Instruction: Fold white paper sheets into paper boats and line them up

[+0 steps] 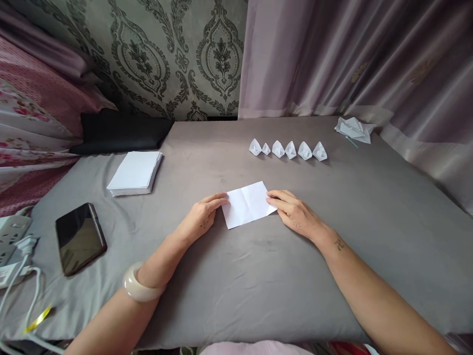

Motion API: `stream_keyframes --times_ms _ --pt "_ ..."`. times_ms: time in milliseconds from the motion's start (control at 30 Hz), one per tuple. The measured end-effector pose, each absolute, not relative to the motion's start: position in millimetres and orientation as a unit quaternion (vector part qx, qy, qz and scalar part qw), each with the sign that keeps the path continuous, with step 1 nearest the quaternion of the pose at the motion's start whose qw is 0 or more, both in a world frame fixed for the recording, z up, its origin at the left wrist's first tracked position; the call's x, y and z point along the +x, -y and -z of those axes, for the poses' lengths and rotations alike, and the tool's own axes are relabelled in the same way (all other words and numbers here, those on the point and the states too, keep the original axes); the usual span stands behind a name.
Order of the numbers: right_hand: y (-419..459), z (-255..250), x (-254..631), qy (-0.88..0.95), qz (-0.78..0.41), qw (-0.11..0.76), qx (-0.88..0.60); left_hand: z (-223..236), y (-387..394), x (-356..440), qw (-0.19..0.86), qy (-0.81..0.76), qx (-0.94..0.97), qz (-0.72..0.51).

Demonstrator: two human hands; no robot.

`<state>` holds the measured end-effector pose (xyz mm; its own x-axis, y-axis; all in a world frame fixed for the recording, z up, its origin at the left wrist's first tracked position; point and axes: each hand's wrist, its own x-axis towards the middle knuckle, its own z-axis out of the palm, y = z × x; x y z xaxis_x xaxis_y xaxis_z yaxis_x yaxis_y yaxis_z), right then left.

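Observation:
A white sheet of paper (248, 204) with a crease down its middle is held between my two hands, low over the grey cloth. My left hand (203, 214) pinches its left edge, thumb hidden beneath or behind the fingers. On the opposite side, my right hand (295, 212) grips the right edge with its fingertips. The sheet lies slightly tilted, its right end farther away than its left. Beyond it stands a row of several small folded paper boats (278, 149).
A stack of white paper (133, 171) sits at the left, with a black cloth (121, 132) behind it. Nearer are a phone (80, 238), a power strip (13, 236) and white cables (37, 291). Crumpled paper pieces (355, 129) lie at the far right, by the curtain (332, 54).

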<state>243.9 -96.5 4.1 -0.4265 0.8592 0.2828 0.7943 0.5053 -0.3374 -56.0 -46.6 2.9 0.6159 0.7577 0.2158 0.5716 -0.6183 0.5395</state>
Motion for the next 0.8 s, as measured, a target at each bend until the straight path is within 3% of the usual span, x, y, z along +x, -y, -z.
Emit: stream_keyframes --times_ms 333,500,633,800 --pt "99.2 -14.1 236.6 0.770 -0.075 0.295 -0.561 -23.8 63.8 -58.0 0.031 -0.343 0.930 -0.132" --pt "118.0 -37.3 217.2 0.826 -0.147 0.215 -0.500 -44.3 89.5 -40.5 -0.049 -0.366 0.929 -0.037" --pt "125.5 -39.6 212.3 0.838 -0.177 0.151 -0.495 -45.5 102.1 -22.7 -0.038 -0.363 0.930 -0.045" --pt "124.6 -39.0 220.1 0.837 -0.177 0.117 -0.504 -35.6 106.5 -5.8 0.052 -0.341 0.933 -0.103"
